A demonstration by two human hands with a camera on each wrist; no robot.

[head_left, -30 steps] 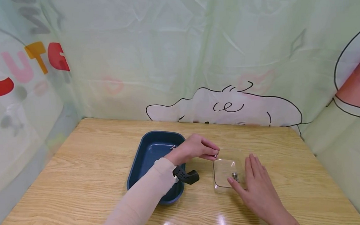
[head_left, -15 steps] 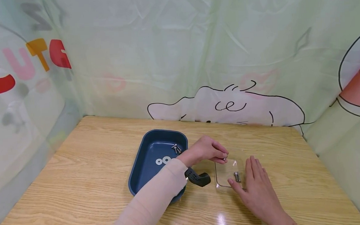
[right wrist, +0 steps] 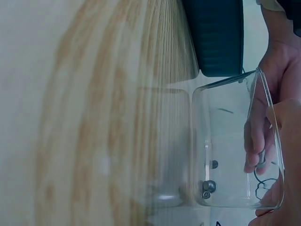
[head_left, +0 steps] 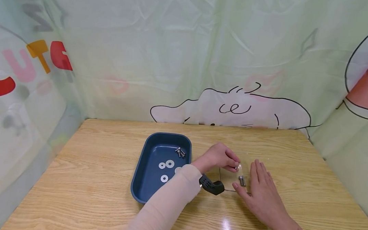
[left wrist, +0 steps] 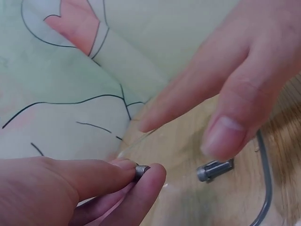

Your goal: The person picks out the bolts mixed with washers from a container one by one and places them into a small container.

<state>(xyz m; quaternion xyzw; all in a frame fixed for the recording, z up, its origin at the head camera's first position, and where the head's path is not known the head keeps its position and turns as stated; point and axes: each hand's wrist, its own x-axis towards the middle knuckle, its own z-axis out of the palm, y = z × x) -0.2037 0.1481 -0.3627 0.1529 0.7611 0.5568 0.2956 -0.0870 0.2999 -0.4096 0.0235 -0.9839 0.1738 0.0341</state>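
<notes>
My left hand pinches a small metal bolt between thumb and fingertips; its threaded end pokes out. That hand is over a clear plastic box, whose left side is partly covered by the wrist strap. On the box floor lie metal bolts, close together near the right side. My right hand lies along the right side of the box with straight fingers, its thumb reaching over the near rim. In the right wrist view, bolt heads show through the clear wall.
A dark blue tray stands left of the box, partly behind my left sleeve. Several flat washers lie in it, and a small cluster of bolts sits in its far right corner. A printed curtain hangs behind the wooden table.
My left hand has moved right and slightly nearer with the bolt, from the box's far left corner to over its inside. Washers in the tray have come into sight. The right hand stays put.
</notes>
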